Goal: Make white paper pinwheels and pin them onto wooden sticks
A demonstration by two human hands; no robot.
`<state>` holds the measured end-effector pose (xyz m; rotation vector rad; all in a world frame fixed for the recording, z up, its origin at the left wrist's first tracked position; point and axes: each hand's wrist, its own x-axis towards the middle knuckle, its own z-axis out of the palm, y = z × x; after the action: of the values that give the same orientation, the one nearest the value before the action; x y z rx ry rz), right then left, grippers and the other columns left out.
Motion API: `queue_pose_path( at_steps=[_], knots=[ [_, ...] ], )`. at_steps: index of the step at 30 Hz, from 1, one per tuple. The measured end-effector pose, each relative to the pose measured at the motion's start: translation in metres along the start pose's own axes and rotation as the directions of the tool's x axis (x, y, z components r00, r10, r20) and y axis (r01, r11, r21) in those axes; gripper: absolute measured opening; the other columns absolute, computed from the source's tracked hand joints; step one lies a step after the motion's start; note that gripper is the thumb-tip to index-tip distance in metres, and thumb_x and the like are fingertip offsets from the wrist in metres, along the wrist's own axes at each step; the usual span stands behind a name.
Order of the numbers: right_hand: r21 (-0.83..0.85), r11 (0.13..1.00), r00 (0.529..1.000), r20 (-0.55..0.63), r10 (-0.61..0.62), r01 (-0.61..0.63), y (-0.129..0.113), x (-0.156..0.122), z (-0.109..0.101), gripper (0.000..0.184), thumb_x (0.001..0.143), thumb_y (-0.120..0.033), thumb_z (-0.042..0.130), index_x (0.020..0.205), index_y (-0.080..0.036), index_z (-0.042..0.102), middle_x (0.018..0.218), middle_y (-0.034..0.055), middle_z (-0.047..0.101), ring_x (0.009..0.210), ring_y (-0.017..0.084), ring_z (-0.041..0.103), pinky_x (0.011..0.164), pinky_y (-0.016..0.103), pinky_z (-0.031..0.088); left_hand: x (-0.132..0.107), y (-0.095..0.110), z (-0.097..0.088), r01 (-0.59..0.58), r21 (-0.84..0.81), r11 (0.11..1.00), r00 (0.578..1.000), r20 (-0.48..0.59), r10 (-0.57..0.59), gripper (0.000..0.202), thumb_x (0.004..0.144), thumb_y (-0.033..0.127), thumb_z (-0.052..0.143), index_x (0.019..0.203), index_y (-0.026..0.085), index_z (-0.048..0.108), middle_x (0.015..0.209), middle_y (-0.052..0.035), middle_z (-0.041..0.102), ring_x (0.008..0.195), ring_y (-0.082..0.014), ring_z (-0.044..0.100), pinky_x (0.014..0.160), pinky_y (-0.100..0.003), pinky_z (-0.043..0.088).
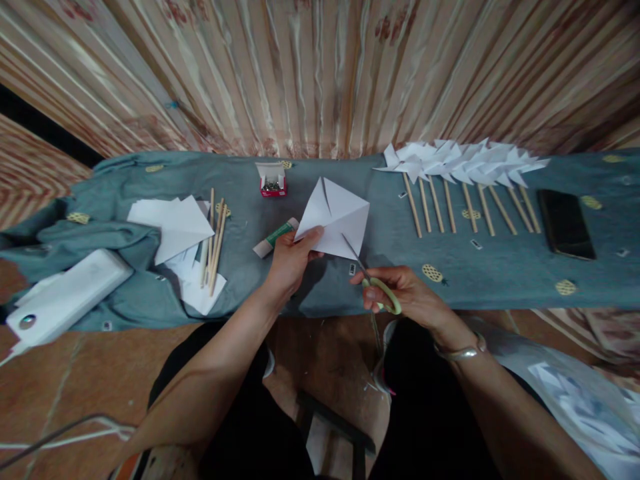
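My left hand [295,257] pinches the near left edge of a creased white paper square [345,207], thumb on top. A slit runs in from the paper's far corner toward its middle. In my right hand [395,293] is a pair of scissors [384,293] with light green handles, fingers through the loops. Their blades lie at the near edge of the paper, pointing toward its centre. Just left of the paper rests a green and white glue tube [276,237]. Behind it stands an opened small red box [273,181] of shiny metal pins or tacks.
Several white paper pinwheels [460,163] on wooden sticks lie in a row at the back right, beside a black phone [567,224]. On the left are white paper sheets [173,223], loose wooden sticks [217,247] and a white power strip or charger-like device [70,297]. A grey-green cloth [320,293] covers the table.
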<state>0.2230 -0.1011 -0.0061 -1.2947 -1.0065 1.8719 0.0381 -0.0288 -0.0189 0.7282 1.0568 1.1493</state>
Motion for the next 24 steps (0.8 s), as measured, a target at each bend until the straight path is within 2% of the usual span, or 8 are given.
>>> queue_pose_path(
  at_steps=[11, 19, 24],
  knots=[
    [-0.046, 0.998, 0.999, 0.003, -0.044, 0.045, -0.0001, 0.0001, -0.0002, 0.041, 0.061, -0.043, 0.083, 0.088, -0.014, 0.072, 0.06, -0.0006, 0.065, 0.047, 0.007, 0.057, 0.045, 0.02, 0.049, -0.001, -0.0034, 0.0004, 0.01, 0.008, 1.0, 1.0, 0.028, -0.01, 0.016, 0.063, 0.029, 0.078, 0.067, 0.017, 0.068, 0.068, -0.0026, 0.067, 0.059, -0.0119, 0.056, 0.05, -0.022, 0.045],
    [0.052, 0.998, 0.999, -0.025, 0.021, -0.02, 0.0004, 0.0013, 0.0014, 0.041, 0.054, -0.041, 0.087, 0.083, -0.016, 0.073, 0.058, -0.0021, 0.065, 0.046, 0.006, 0.056, 0.045, 0.017, 0.048, -0.0031, -0.0029, 0.0013, 0.027, 0.027, 0.999, 0.999, 0.029, -0.027, 0.016, 0.064, 0.03, 0.077, 0.067, 0.018, 0.068, 0.069, -0.0016, 0.066, 0.059, -0.0119, 0.056, 0.051, -0.022, 0.045],
    [0.067, 0.998, 0.999, -0.045, 0.022, -0.019, -0.0008, 0.0012, 0.0039, 0.041, 0.052, -0.041, 0.088, 0.081, -0.016, 0.073, 0.055, -0.0029, 0.064, 0.045, 0.005, 0.056, 0.044, 0.016, 0.048, -0.0019, -0.0042, 0.0007, 0.02, -0.01, 1.0, 0.999, 0.034, -0.02, 0.012, 0.066, 0.026, 0.076, 0.066, 0.016, 0.069, 0.067, -0.0016, 0.066, 0.059, -0.0114, 0.056, 0.051, -0.022, 0.045]
  ],
)
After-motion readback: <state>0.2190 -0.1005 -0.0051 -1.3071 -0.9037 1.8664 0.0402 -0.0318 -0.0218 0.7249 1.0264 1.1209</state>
